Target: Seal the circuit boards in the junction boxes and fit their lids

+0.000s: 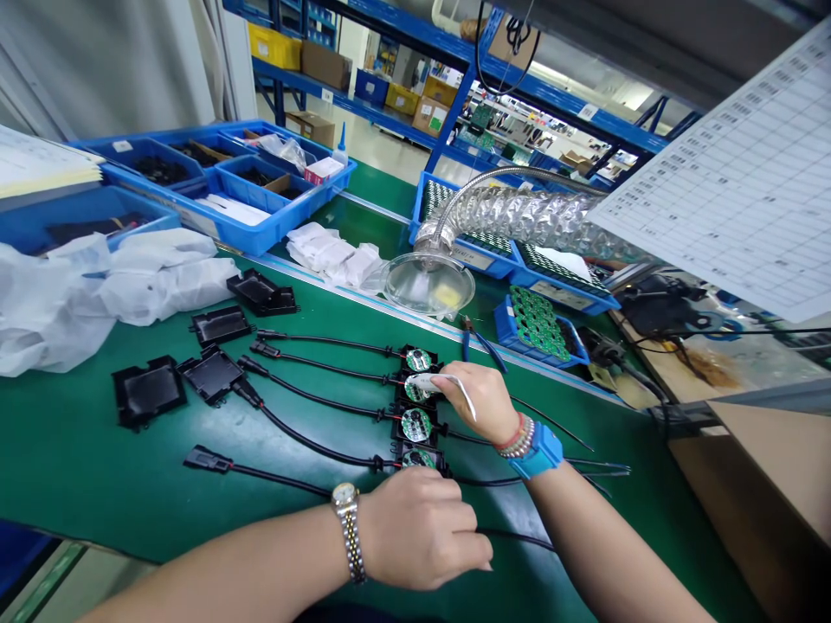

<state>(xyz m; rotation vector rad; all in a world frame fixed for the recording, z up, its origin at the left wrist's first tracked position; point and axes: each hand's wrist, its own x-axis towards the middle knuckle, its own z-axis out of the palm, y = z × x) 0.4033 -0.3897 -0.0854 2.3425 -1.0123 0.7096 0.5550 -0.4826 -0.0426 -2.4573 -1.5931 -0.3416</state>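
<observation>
My right hand (484,402), with a blue wrist strap, is closed on a white strip of paper (462,391) whose left end lies over a round green circuit board (414,389). More round boards (416,425) sit in black housings stacked in a row, with black cables (325,399) leading left to connectors and others leading right. My left hand (425,528), wearing a metal watch, is just below the row with its fingers curled. What those fingers hold, if anything, is hidden. It covers part of the nearest cable (279,478).
Black plastic covers (149,391) and white wrapped packets (334,257) lie on the green table. Behind are a blue parts tray (260,234), a clear extraction hood (428,285), pliers (484,342) and a blue bin of green boards (538,324). A cardboard box (746,484) stands right.
</observation>
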